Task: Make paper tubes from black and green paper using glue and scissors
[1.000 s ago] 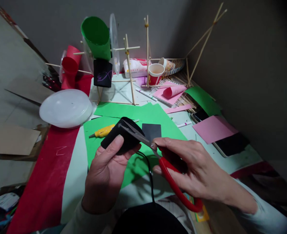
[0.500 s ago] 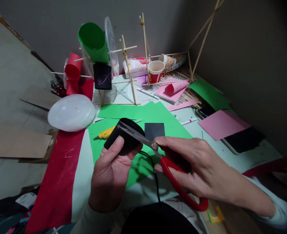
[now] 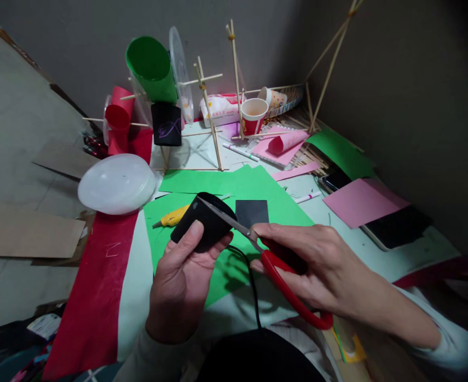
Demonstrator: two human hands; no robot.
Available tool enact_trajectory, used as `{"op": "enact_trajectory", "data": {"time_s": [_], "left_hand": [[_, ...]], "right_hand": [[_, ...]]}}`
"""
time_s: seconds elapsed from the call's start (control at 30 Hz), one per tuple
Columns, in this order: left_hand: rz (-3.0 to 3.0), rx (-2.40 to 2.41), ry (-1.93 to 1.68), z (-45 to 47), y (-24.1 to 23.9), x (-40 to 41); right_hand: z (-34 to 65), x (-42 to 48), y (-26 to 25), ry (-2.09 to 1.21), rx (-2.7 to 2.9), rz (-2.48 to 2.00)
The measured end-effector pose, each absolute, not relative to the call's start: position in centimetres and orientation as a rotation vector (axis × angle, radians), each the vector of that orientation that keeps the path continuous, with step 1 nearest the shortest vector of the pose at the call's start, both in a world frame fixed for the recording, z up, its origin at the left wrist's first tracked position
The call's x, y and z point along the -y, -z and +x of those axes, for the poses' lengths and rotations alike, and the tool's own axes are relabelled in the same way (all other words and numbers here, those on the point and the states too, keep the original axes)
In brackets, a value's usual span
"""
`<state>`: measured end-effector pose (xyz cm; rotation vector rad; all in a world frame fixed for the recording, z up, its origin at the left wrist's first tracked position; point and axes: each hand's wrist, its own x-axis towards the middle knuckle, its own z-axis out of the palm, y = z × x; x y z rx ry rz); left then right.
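My left hand [image 3: 188, 276] is closed around a black paper tube [image 3: 202, 225], its thumb pressing on the near side. In my right hand [image 3: 317, 265] is a pair of scissors [image 3: 287, 300] with red handles. The scissor blades lie along the rim of the tube, looking nearly closed together. Beneath both hands is green paper [image 3: 234, 183]. Behind the tube a yellow glue gun [image 3: 174, 216] lies on the paper, partly hidden. A small black paper square [image 3: 253, 212] rests just beyond the scissors.
A wheel-like stick frame holds a green paper tube [image 3: 150, 66] and a black one [image 3: 167, 124]. To the left is a white plastic lid or bowl [image 3: 116, 183]. A red paper cup [image 3: 253, 118], pink paper [image 3: 364, 202] and a phone [image 3: 400, 231] sit further right. A black cord [image 3: 253, 286] runs toward me.
The scissor blades have drawn closer together along the tube's rim. The red handles have come closer together, and my right hand has shifted slightly. The tube has barely moved.
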<state>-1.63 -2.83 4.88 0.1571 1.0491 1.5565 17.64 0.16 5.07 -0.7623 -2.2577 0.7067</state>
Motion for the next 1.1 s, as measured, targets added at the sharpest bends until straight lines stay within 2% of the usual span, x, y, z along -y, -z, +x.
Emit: {"op": "enact_trajectory", "data": {"time_s": [0.2,0.5,0.77,0.97,1.1], "left_hand": [[0.203,-0.972,-1.559,-1.7,-4.9,3.0],[0.387,-1.126,-1.59,-2.6,-4.6,3.6],[0.388,-1.306,-1.66,-4.2,-5.4,4.8],[0.308,-1.343,-1.703,-7.0,-6.6,6.4],[0.35,-1.379,-1.869,-8.3,-6.7,7.4]], "right_hand": [[19.0,-1.2,-5.4,-0.706,2.087,-0.964],[24.4,-5.0,-1.8,-0.05,2.546,-1.582],[25.5,-5.7,-1.2,0.171,2.718,-1.342],[20.2,-4.4,-2.9,-0.298,2.64,-1.18],[14.6,-4.3,-3.3,-0.425,2.779,-1.098]]}}
